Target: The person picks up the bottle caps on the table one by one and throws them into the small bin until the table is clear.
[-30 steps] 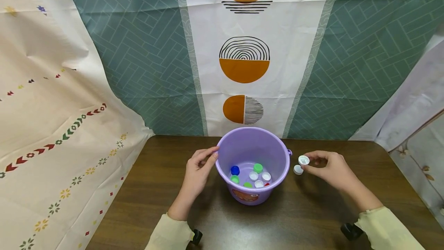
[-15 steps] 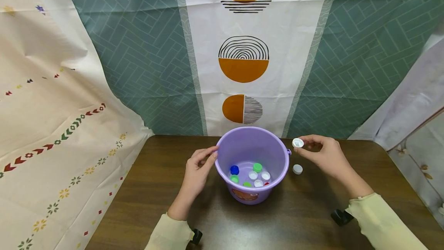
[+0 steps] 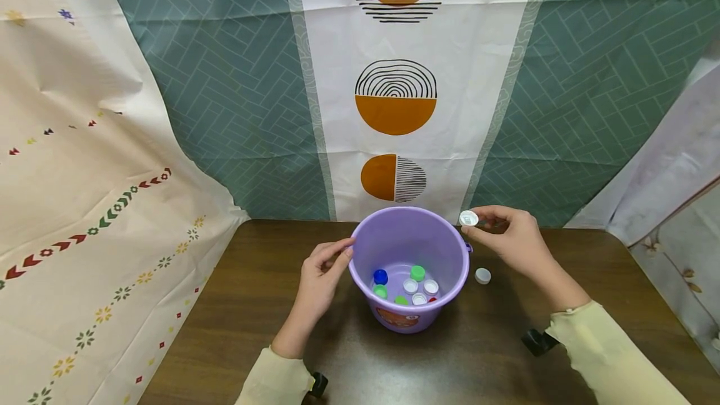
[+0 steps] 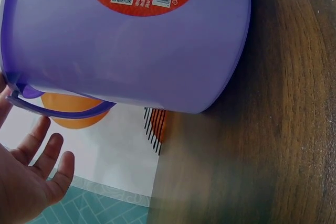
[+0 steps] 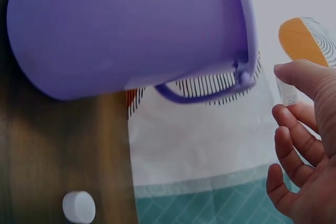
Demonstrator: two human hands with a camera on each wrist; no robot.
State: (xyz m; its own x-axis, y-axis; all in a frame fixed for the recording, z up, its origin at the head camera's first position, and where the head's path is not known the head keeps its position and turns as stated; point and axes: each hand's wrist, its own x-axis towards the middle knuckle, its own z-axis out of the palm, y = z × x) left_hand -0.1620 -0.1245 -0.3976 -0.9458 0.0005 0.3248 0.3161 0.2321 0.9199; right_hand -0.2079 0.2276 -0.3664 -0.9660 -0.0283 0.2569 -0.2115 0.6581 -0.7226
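Note:
A purple bucket point(image 3: 409, 239) stands on the table, its mouth toward me. My left hand point(image 3: 319, 277) pinches the left side of its rim between thumb and fingers; its other fingers hang loose in the left wrist view. Just above and beside the right rim, my right hand point(image 3: 513, 242) holds a white bottle cap point(image 3: 469, 218), hollow side showing, between thumb and fingertips. A second white bottle cap point(image 3: 482, 275) lies on the table right of the bucket. Inside are several caps: a blue cap point(image 3: 380, 277), green caps point(image 3: 417, 273), white caps point(image 3: 419, 299) and a partly hidden red one.
The dark wooden table point(image 3: 247, 305) extends to both sides of the bucket. Behind it hangs a patterned curtain point(image 3: 394, 36), with a cream cloth point(image 3: 95, 192) on the left. A purple handle point(image 5: 199, 99) hangs behind the bucket.
My right hand has lifted the white bottle cap from beside the other one and carried it up and left to the bucket's rim. The left hand stays on the rim.

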